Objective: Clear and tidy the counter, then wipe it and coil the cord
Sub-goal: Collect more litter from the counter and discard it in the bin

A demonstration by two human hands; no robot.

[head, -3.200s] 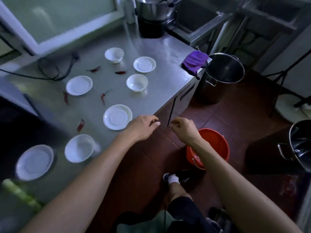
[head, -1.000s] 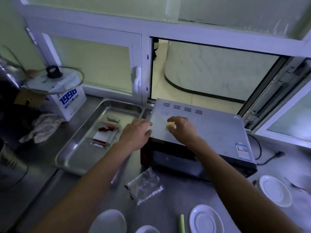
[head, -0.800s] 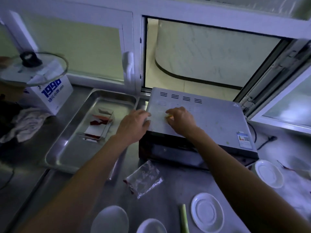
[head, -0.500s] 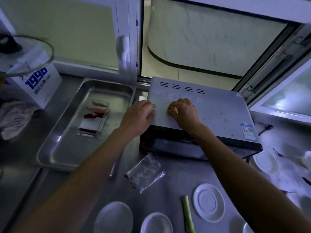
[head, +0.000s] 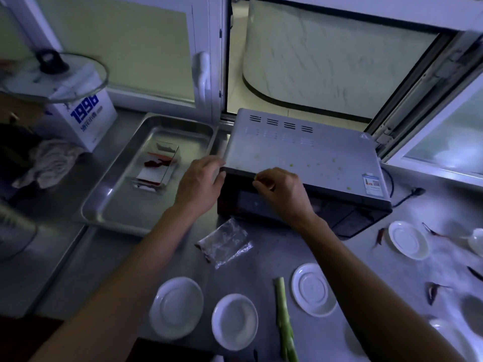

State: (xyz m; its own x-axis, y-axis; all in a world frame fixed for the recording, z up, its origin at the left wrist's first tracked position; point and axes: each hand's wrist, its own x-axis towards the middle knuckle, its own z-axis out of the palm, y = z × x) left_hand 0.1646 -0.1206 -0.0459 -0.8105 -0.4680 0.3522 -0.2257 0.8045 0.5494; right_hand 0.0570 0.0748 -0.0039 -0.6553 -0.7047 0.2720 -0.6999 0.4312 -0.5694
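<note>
Steel tabletop (head: pixel 274 257) carries, nearest, white saucers (head: pixel 312 289) and a green stalk (head: pixel 283 317). Beyond lies a crumpled plastic bag (head: pixel 226 241). Left hand (head: pixel 200 182) rests at the oven (head: pixel 303 150) corner, fingers relaxed. Right hand (head: pixel 283 190) pinches a small scrap at its front edge. Cord (head: pixel 407 194) trails right of the oven.

We see dim bluish indoor light over a steel counter (head: pixel 78 262) set against a white-framed window wall (head: pixel 209 74); frosted pane (head: pixel 125 53) left with white handle (head: pixel 203 71), middle sash open onto pale marble-look surface (head: pixel 326 56), tilted sash (head: pixel 449 142) at right
</note>
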